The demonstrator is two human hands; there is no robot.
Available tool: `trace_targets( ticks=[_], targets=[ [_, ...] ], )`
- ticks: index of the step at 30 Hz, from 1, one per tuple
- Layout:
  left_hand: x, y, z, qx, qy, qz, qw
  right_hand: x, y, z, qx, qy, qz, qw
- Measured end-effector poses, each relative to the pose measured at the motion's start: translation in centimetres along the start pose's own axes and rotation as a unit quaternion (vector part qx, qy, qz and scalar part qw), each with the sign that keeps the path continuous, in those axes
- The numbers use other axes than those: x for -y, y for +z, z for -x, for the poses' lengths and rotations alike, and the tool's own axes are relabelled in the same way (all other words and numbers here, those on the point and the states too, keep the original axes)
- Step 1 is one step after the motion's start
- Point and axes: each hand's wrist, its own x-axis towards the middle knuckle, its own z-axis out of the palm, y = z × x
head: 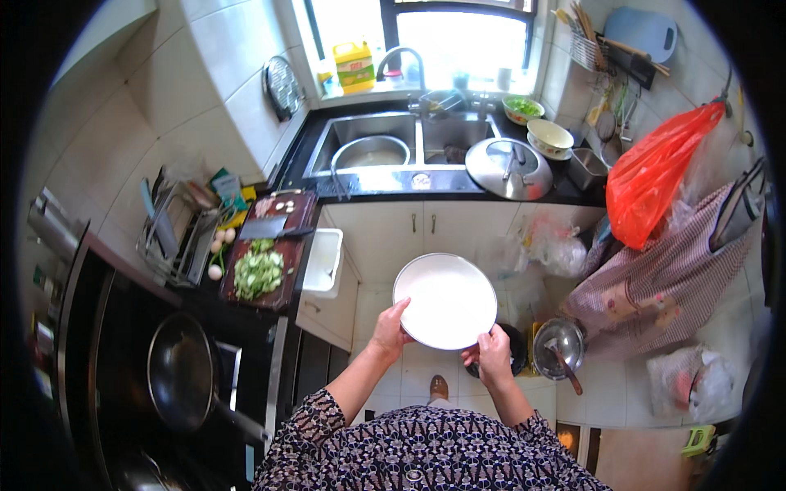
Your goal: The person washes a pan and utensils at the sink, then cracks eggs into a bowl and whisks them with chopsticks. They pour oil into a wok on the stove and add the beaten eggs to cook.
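Note:
A round white plate with a thin dark rim is held in front of my body, above the tiled floor. My left hand grips its lower left edge, thumb on top and fingers underneath. At the lower right edge my right hand also has hold of it, its fingers partly hidden below. To the left, a cutting board on the counter carries chopped green vegetable, a cleaver and some garlic cloves. A white plastic bin hangs beside the board at the counter's edge.
A frying pan sits on the stove at left, its handle towards me. Eggs lie beside a dish rack. Ahead is a double sink with a metal basin; a wok lid rests to its right. A red bag hangs at right.

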Motion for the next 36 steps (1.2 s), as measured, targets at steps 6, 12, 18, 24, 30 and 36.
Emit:
trace_targets(
  ticks=[6, 12, 18, 24, 30, 36],
  targets=[
    [-7.0, 2.3, -8.9, 0.027, 0.002, -0.008, 1.0, 4.8, 2.1, -10.3, 0.03, -0.037, 0.009, 0.999],
    [-11.8, 1.3, -17.9, 0.013, 0.04, -0.011, 0.999, 6.6, 5.8, -18.6, 0.043, -0.046, 0.024, 0.998],
    [-19.4, -0.3, -24.0, -0.052, 0.074, 0.002, 0.996, 9.8, 8.1, -26.8, -0.014, -0.044, 0.069, 0.997],
    [-24.5, -4.6, -32.1, -0.11, 0.136, 0.049, 0.983, 13.6, 11.9, -40.0, 0.044, -0.042, 0.089, 0.994],
    [-29.9, -3.8, -37.7, -0.192, 0.108, 0.074, 0.973, 12.8, 17.8, -62.2, 0.066, -0.067, 0.122, 0.988],
    [-33.7, -1.9, -43.9, -0.27, 0.099, 0.065, 0.956, 10.9, 24.4, -80.9, -0.047, -0.152, 0.22, 0.962]
  ],
)
